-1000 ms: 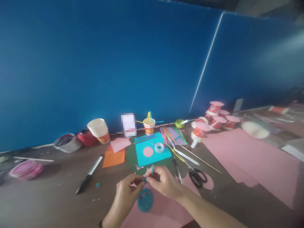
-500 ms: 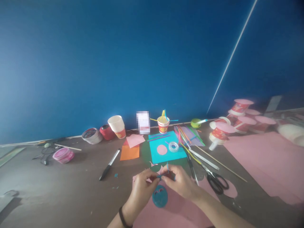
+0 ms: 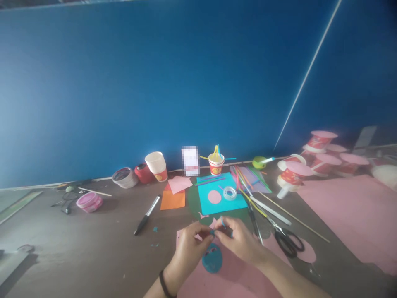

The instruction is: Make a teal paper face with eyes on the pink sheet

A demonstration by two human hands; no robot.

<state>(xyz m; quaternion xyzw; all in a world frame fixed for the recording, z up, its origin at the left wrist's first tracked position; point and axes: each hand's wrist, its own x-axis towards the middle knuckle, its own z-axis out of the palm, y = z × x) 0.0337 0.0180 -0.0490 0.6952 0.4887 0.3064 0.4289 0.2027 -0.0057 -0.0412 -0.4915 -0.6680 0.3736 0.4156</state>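
Observation:
My left hand (image 3: pixel 192 244) and my right hand (image 3: pixel 240 241) meet fingertip to fingertip at the front middle of the table. Both pinch a small, thin blue strip (image 3: pixel 212 232); whether it is paper or something else I cannot tell. A bit of blue curls up by my right fingers. Just below the hands lies a blue round piece (image 3: pixel 212 263) with two eye-like marks. It rests on a pink paper sheet (image 3: pixel 198 281) with a cut upper edge. My palms face away and hide part of the strip.
Scissors (image 3: pixel 287 242), a black pen (image 3: pixel 254 223) and a wooden stick (image 3: pixel 294 217) lie to the right. Ahead, a tape roll (image 3: pixel 230 193) and a pink circle (image 3: pixel 214 197) rest on blue paper (image 3: pixel 204 209). A marker (image 3: pixel 147 215) lies left. Paper cups (image 3: pixel 216 167) stand by the wall.
The view has shifted slightly, so everything sits a little farther right. Both hands keep their pinch on the blue strip, with small finger movement.

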